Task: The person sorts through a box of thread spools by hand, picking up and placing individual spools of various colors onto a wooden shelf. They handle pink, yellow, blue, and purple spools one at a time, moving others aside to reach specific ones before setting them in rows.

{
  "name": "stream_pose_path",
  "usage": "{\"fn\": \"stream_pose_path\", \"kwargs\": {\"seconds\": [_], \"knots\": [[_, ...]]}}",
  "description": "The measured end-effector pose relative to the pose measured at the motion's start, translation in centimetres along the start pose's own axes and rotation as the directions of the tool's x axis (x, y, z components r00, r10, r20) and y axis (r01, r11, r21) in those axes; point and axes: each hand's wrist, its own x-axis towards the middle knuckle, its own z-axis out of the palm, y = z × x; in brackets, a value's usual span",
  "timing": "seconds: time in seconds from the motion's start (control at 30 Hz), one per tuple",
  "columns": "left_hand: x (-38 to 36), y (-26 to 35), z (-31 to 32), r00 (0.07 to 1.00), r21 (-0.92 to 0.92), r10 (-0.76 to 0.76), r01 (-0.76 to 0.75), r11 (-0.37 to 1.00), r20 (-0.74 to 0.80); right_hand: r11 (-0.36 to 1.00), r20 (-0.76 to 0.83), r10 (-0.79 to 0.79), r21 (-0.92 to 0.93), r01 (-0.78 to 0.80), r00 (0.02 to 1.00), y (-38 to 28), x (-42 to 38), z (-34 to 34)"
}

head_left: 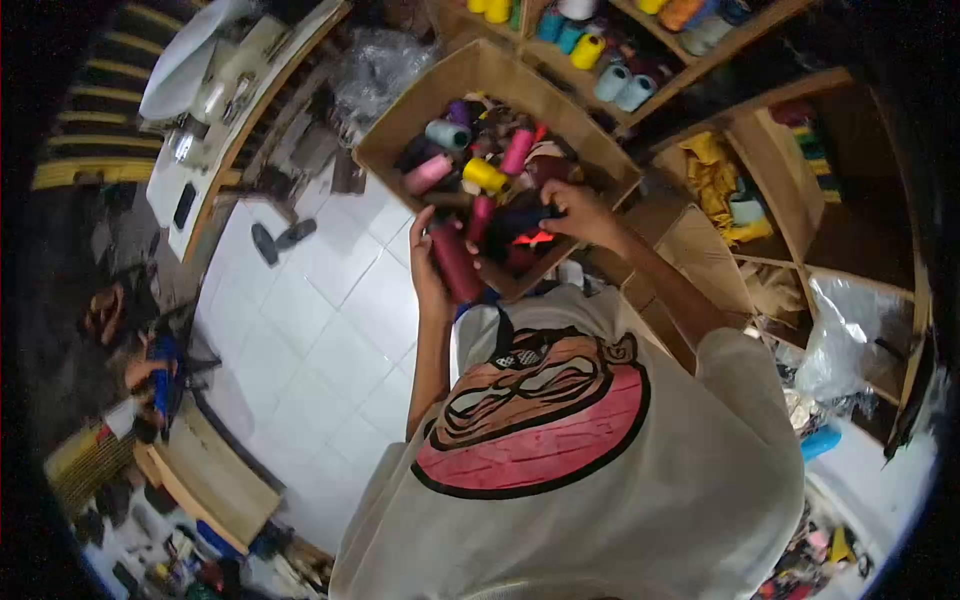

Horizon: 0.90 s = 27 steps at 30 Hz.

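White tiled floor (pixel 330 320); wooden shelves (pixel 790 170) hold thread cones (pixel 610 82).

A dark red thread spool (pixel 455 262) leans at the front edge of a cardboard box (pixel 400 125). The box is open and tipped, full of thread spools: pink (pixel 428 173), yellow (pixel 484 175), grey-green (pixel 447 133).

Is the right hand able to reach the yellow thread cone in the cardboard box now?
Probably yes. The right hand is already inside the cardboard box, and the yellow thread cone lies uncovered on top of the pile beside it.
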Motion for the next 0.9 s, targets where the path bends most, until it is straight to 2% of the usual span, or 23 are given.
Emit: {"fn": "stream_pose_path", "kwargs": {"seconds": [0.03, 0.07, 0.1, 0.13, 0.17, 0.2, 0.23, 0.27, 0.3, 0.33, 0.43, 0.47, 0.5, 0.57, 0.67, 0.77, 0.83, 0.87, 0.9], "knots": [[0.4, -0.2, 0.8, 1.0, 0.034, -0.012, 0.012, 0.999, 0.005, 0.975, -0.054, 0.053, 0.219, -0.04, 0.997, -0.2, -1.1, -1.8], [0.5, -0.5, 1.4, 0.998, -0.013, -0.053, 0.053, 0.999, 0.035, 0.902, -0.108, 0.114, 0.429, -0.057, 0.988, -0.3, -2.8, -3.3], [0.4, -0.5, 2.4, 0.997, 0.019, -0.065, 0.064, 0.998, 0.038, 0.787, -0.16, 0.177, 0.615, -0.043, 0.971, -0.7, -4.9, -5.0], [1.4, -1.3, 2.7, 0.994, 0.062, -0.086, 0.082, 0.995, 0.064, 0.702, -0.174, 0.296, 0.706, -0.091, 0.939, -2.8, -7.4, -7.3], [1.8, -1.6, 3.4, 0.978, 0.014, -0.178, 0.177, 0.984, 0.109, 0.55, -0.213, 0.327, 0.835, -0.002, 0.921, -2.9, -9.2, -7.7], [2.0, -1.7, 4.7, 0.976, 0.061, -0.184, 0.178, 0.982, 0.114, 0.382, -0.259, 0.35, 0.917, 0.115, 0.9, -2.3, -10.6, -7.8], [2.3, -1.7, 6.1, 0.975, 0.108, -0.189, 0.177, 0.978, 0.118, 0.202, -0.315, 0.374, 0.946, 0.254, 0.873, -1.4, -12.3, -8.4], [2.9, -2.7, 6.1, 0.961, 0.016, -0.215, 0.216, 0.976, 0.173, 0.108, -0.324, 0.373, 0.946, 0.307, 0.869, -0.6, -13.5, -9.0], [3.1, -2.9, 6.4, 0.966, 0.067, -0.226, 0.219, 0.973, 0.124, 0.007, -0.329, 0.362, 0.937, 0.35, 0.873, 0.0, -14.7, -9.1], [3.4, -3.6, 7.3, 0.958, 0.081, -0.236, 0.225, 0.971, 0.164, -0.069, -0.364, 0.417, 0.901, 0.428, 0.833, 0.9, -16.2, -9.3], [3.4, -4.1, 10.1, 0.94, 0.199, -0.261, 0.218, 0.955, 0.222, -0.065, -0.506, 0.417, 0.812, 0.58, 0.755, 2.0, -19.0, -11.5], [3.3, -4.1, 11.1, 0.925, 0.237, -0.302, 0.247, 0.94, 0.233, -0.073, -0.489, 0.519, 0.791, 0.607, 0.701, 3.6, -19.7, -12.1], [3.4, -4.6, 11.3, 0.919, 0.225, -0.263, 0.201, 0.953, 0.295, 0.081, -0.56, 0.536, 0.779, 0.621, 0.632, 3.3, -20.4, -13.2], [3.3, -5.3, 12.5, 0.893, 0.242, -0.293, 0.218, 0.946, 0.341, 0.377, -0.681, 0.538, 0.721, 0.581, 0.496, 3.3, -21.9, -16.6], [3.5, -6.0, 14.2, 0.874, 0.302, -0.287, 0.173, 0.938, 0.393, 0.729, -0.827, 0.448, 0.558, 0.396, 0.34, 6.1, -22.2, -21.9], [2.8, -5.9, 15.5, 0.874, 0.284, -0.321, 0.224, 0.932, 0.366, 0.819, -0.876, 0.438, 0.481, 0.312, 0.202, 11.5, -19.9, -26.4], [2.5, -5.9, 15.5, 0.889, 0.346, -0.299, 0.175, 0.922, 0.346, 0.88, -0.912, 0.396, 0.411, 0.239, 0.11, 17.7, -17.2, -28.7], [2.6, -5.9, 15.3, 0.899, 0.39, -0.28, 0.138, 0.91, 0.335, 0.926, -0.943, 0.328, 0.334, 0.178, 0.06, 22.2, -15.4, -30.2], [2.6, -5.8, 15.0, 0.909, 0.434, -0.261, 0.102, 0.895, 0.326, 0.986, -0.987, 0.161, 0.161, 0.034, 0.0, 28.7, -13.2, -32.3]]}}
